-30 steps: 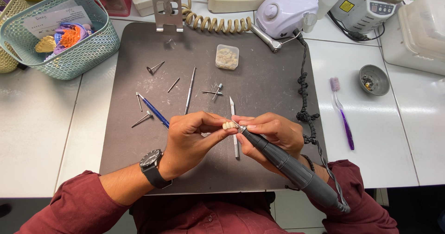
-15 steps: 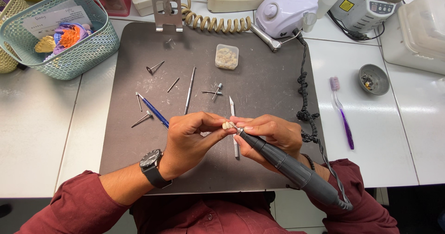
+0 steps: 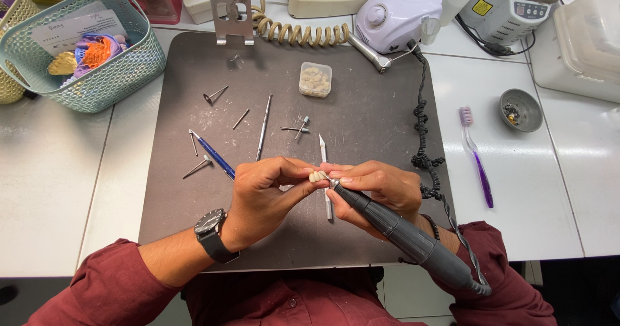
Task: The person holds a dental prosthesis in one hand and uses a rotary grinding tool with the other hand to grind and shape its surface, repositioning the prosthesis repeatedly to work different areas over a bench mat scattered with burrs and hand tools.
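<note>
White table [image 3: 58, 190] carries a dark mat [image 3: 361, 113], set at the near edge to catch dust and keep tools in reach. Loose burs and picks [image 3: 263, 126] lie spread toward the mat's left side. Right hand [image 3: 378, 193], grip closed pen-style on the grey handpiece [image 3: 400, 232], tip against the work. Left hand [image 3: 265, 197], fingertips pinched on a small tooth piece [image 3: 318, 176], held over the mat's middle near edge; hands braced together, probably for steadiness.

- Small tools [image 3: 261, 127] are lying on the mat [image 3: 361, 116], behind both hands.
- A basket [image 3: 119, 74] is sitting left of the mat.
- A toothbrush [image 3: 476, 155] is lying right of the mat.
</note>
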